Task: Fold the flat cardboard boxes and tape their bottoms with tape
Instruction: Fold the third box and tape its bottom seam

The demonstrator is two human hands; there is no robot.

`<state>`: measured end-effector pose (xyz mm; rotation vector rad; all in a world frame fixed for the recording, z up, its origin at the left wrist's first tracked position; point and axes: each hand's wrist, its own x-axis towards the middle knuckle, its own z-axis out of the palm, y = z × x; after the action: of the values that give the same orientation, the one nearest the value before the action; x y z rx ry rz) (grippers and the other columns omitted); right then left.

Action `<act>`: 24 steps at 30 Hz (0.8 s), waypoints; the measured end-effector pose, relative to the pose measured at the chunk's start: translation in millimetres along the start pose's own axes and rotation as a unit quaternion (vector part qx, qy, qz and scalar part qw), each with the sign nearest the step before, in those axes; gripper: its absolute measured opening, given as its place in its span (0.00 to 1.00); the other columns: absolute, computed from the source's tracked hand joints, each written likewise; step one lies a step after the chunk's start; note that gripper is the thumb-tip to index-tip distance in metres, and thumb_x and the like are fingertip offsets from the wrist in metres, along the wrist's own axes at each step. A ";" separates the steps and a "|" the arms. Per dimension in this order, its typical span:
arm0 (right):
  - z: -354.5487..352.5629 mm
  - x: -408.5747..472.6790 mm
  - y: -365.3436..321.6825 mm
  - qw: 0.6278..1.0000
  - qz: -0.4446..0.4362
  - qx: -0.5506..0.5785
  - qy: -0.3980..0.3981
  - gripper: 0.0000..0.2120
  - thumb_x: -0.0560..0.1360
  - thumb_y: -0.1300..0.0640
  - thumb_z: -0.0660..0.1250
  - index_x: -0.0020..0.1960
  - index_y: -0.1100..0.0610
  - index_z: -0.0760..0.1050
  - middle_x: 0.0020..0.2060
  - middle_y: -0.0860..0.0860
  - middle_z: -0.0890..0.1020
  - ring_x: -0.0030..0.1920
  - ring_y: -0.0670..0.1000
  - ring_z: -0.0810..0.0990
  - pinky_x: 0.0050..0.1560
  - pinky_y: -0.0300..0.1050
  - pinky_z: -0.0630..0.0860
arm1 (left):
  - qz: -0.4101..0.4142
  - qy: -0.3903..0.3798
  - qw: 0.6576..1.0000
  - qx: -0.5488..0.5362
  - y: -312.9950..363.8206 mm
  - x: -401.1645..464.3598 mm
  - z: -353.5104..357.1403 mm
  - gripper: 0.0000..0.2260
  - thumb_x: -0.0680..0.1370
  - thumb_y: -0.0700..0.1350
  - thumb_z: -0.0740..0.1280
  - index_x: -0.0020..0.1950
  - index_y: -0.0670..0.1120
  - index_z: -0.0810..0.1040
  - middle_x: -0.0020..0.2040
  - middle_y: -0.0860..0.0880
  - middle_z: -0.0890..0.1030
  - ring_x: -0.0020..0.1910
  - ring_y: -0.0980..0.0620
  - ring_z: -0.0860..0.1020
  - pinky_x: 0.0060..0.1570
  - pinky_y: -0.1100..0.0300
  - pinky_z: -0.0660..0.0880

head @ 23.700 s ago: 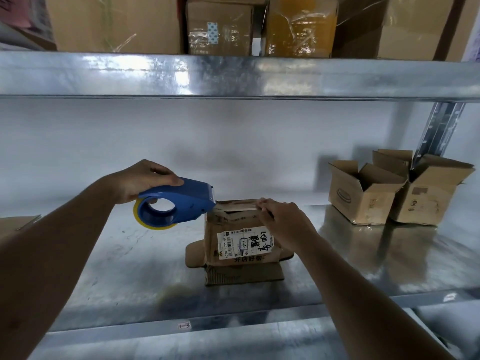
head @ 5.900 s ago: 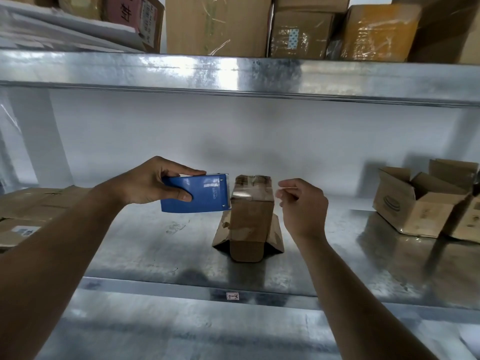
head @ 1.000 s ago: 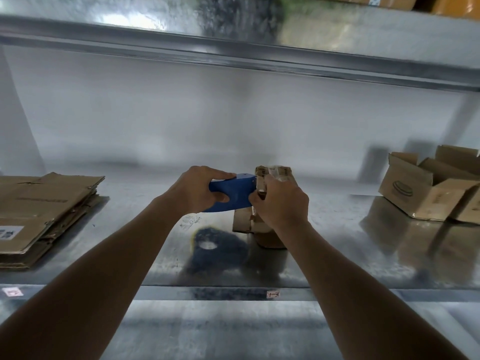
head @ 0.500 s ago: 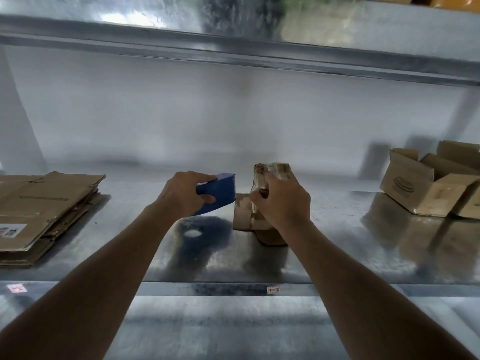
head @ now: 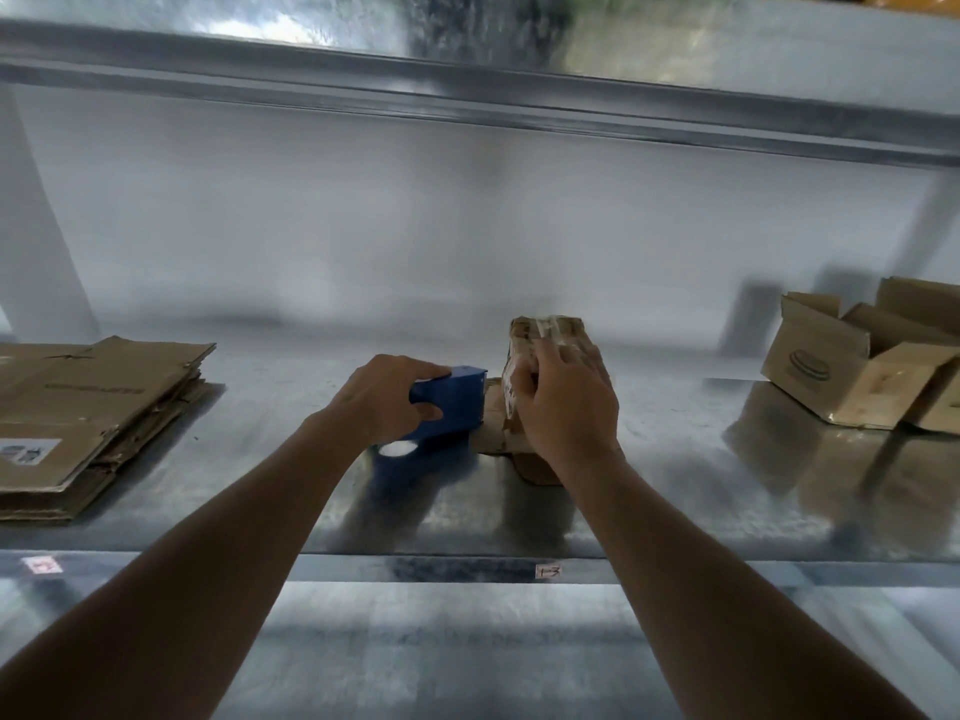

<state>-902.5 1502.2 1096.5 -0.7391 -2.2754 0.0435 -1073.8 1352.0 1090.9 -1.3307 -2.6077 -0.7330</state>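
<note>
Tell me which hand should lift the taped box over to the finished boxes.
Right, probably. The right hand already grips the box, and the finished boxes stand on its side of the shelf. The left hand is busy holding the tape dispenser.

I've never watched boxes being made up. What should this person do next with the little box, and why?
Probably press the tape down flat with the right hand. That hand already grips the small box, which stands bottom-up on the shelf with shiny tape across its top, while the left hand holds the blue tape dispenser just beside the box, apparently off it.
</note>
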 end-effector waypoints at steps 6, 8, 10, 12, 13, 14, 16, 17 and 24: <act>1.2 8.0 -7.0 0.998 0.051 0.036 0.008 0.22 0.80 0.45 0.60 0.70 0.54 0.75 0.65 0.53 0.80 0.68 0.55 0.75 0.78 0.53 0.60 | 0.018 0.007 0.998 0.066 0.8 -10.7 2.4 0.26 0.79 0.54 0.73 0.77 0.58 0.72 0.68 0.51 0.81 0.65 0.46 0.79 0.63 0.53 0.76; 1.4 10.5 -7.2 0.998 0.057 0.041 0.003 0.21 0.80 0.45 0.60 0.69 0.54 0.75 0.64 0.53 0.80 0.66 0.55 0.76 0.75 0.53 0.65 | 0.015 0.011 0.995 0.100 1.8 -13.3 0.5 0.26 0.79 0.56 0.72 0.77 0.60 0.71 0.68 0.52 0.81 0.65 0.47 0.79 0.63 0.53 0.75; 3.1 11.8 -3.8 0.998 0.048 0.046 -0.008 0.20 0.81 0.46 0.59 0.68 0.54 0.75 0.64 0.53 0.80 0.65 0.55 0.76 0.72 0.53 0.68 | 0.012 0.015 0.993 0.113 4.0 -14.0 -0.8 0.26 0.79 0.55 0.71 0.77 0.60 0.71 0.67 0.53 0.82 0.63 0.48 0.80 0.64 0.53 0.74; 3.5 10.6 2.6 0.998 0.030 0.059 -0.004 0.20 0.83 0.44 0.55 0.65 0.55 0.75 0.62 0.53 0.80 0.63 0.55 0.78 0.70 0.53 0.72 | 0.009 0.010 0.993 0.119 7.6 -13.6 -1.4 0.25 0.79 0.54 0.71 0.76 0.59 0.72 0.67 0.53 0.82 0.63 0.48 0.79 0.68 0.49 0.71; 2.5 8.3 6.2 0.997 0.018 0.070 0.012 0.20 0.84 0.44 0.53 0.63 0.56 0.76 0.60 0.53 0.81 0.62 0.55 0.78 0.68 0.54 0.74 | 0.009 0.006 0.992 0.128 9.7 -12.1 -1.7 0.24 0.79 0.53 0.70 0.76 0.58 0.73 0.66 0.53 0.82 0.63 0.47 0.79 0.71 0.47 0.68; 1.6 5.5 10.7 0.996 0.000 0.081 0.036 0.20 0.85 0.45 0.52 0.62 0.56 0.77 0.59 0.52 0.81 0.61 0.54 0.79 0.68 0.54 0.75 | 0.009 0.002 0.990 0.140 12.9 -10.8 -2.3 0.23 0.79 0.54 0.70 0.74 0.57 0.74 0.65 0.52 0.83 0.63 0.47 0.79 0.72 0.45 0.65; -0.1 0.0 20.7 0.991 -0.041 0.081 0.095 0.18 0.86 0.52 0.54 0.63 0.58 0.79 0.62 0.54 0.81 0.65 0.54 0.78 0.73 0.54 0.71 | 0.010 0.000 0.986 0.167 22.7 -8.1 -2.8 0.18 0.81 0.55 0.66 0.71 0.53 0.75 0.61 0.49 0.83 0.62 0.46 0.78 0.73 0.43 0.61; -1.5 -2.1 25.7 0.989 -0.051 0.078 0.114 0.16 0.86 0.54 0.56 0.65 0.59 0.79 0.65 0.54 0.81 0.67 0.54 0.77 0.76 0.54 0.69 | 0.011 0.004 0.985 0.173 28.7 -6.5 -2.1 0.17 0.83 0.55 0.64 0.70 0.51 0.75 0.61 0.46 0.82 0.62 0.44 0.78 0.72 0.43 0.62; -14.8 -17.1 58.1 0.996 0.009 0.084 0.037 0.19 0.86 0.55 0.59 0.77 0.54 0.72 0.74 0.53 0.74 0.75 0.55 0.72 0.70 0.55 0.75 | 0.109 0.043 0.991 0.062 74.0 -0.3 5.8 0.22 0.87 0.49 0.56 0.82 0.46 0.63 0.78 0.40 0.65 0.71 0.38 0.73 0.68 0.46 0.73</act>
<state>-854.3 1539.1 1082.5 -0.6611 -2.1648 0.2103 -1014.7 1391.2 1112.6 -1.4793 -2.3510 -0.5712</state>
